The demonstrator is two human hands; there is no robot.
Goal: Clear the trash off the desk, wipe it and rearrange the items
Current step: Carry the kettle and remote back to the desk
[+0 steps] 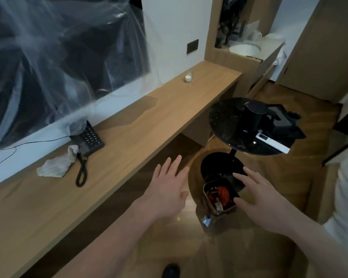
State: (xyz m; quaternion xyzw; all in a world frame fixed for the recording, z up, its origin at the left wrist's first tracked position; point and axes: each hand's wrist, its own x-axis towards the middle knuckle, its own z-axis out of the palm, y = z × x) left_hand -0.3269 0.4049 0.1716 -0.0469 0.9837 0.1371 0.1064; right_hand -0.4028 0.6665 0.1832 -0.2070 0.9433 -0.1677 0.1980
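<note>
Both hands hang in the air with fingers straight and spread, holding nothing: the left hand (170,184) is over the floor just off the desk's front edge, the right hand (263,197) is beside and partly above the bin (219,199). The bin is a small square one with a metal rim, standing on the floor between the hands; inside lie red crumpled wrappers and a scrap of white paper. Just behind it is the black round foot of a side table (229,119), whose dark round top carries a black kettle (254,115), a white remote (272,142) and a dark tray. The desk (129,137) is a long light wooden top along the wall, with darker patches on its surface. On it, to the left, a crumpled grey-white cloth (55,164) lies touching the coiled cord of a black phone (88,139); far down the desk stands a small glass (188,77) with something white in it
</note>
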